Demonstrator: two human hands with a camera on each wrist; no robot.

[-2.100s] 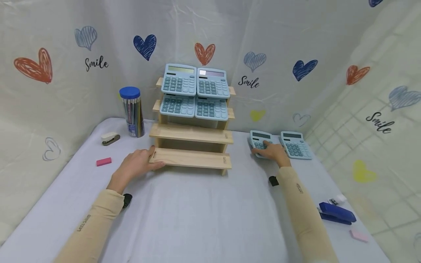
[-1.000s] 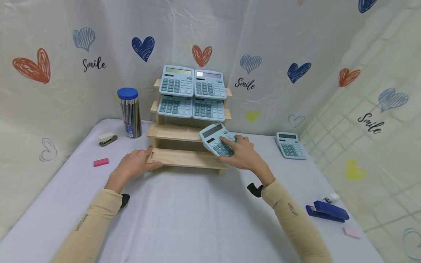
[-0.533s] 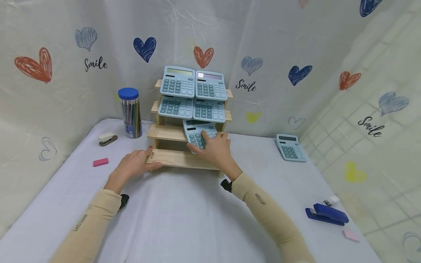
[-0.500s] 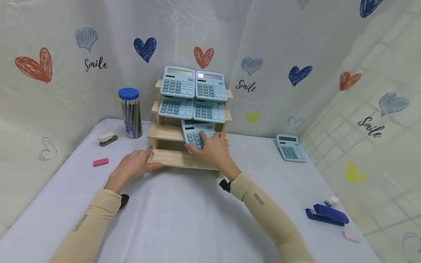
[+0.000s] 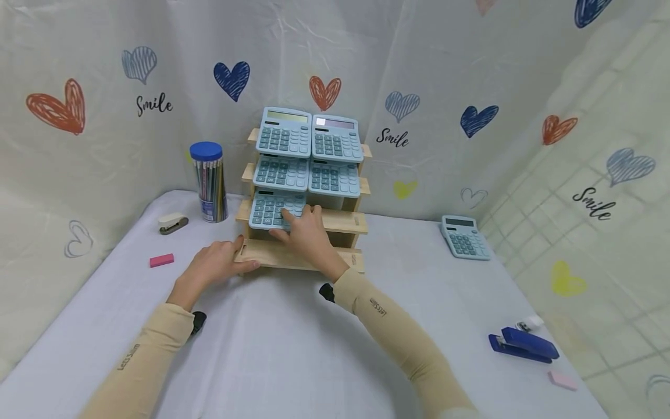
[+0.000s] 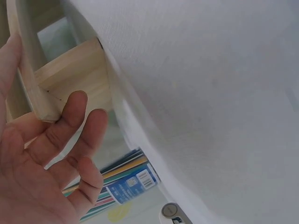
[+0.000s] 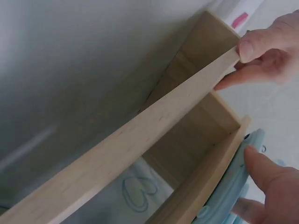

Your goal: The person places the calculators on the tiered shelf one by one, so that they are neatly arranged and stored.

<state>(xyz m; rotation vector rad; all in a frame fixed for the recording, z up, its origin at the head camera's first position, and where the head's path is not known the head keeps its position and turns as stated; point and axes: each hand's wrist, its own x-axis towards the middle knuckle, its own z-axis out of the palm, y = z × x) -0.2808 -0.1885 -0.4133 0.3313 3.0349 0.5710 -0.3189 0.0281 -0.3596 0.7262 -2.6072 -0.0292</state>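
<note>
A tiered wooden display rack [image 5: 342,220] stands against the back curtain. My left hand [image 5: 211,266] grips the left end of its lowest shelf, thumb along the front; in the left wrist view the other fingers [image 6: 74,109] lie by the shelf end. My right hand [image 5: 309,233] holds a light blue calculator [image 5: 269,209] by its right side, on the left half of the third shelf down. In the right wrist view, my thumb and a finger are at the edge of that calculator [image 7: 233,177]. Two calculators [image 5: 285,132] fill the top shelf, and two more [image 5: 335,177] the second.
Another calculator [image 5: 464,237] lies at the table's right rear. A blue-lidded pencil tub [image 5: 209,183], a small white stapler [image 5: 173,223] and a red eraser [image 5: 161,260] are left of the rack. A blue stapler [image 5: 523,344] and a pink eraser [image 5: 562,381] lie at the right edge.
My right hand has taken a calculator from the table at the right, carried it left onto the third shelf and slid it to the left end. My left hand has kept its place.
</note>
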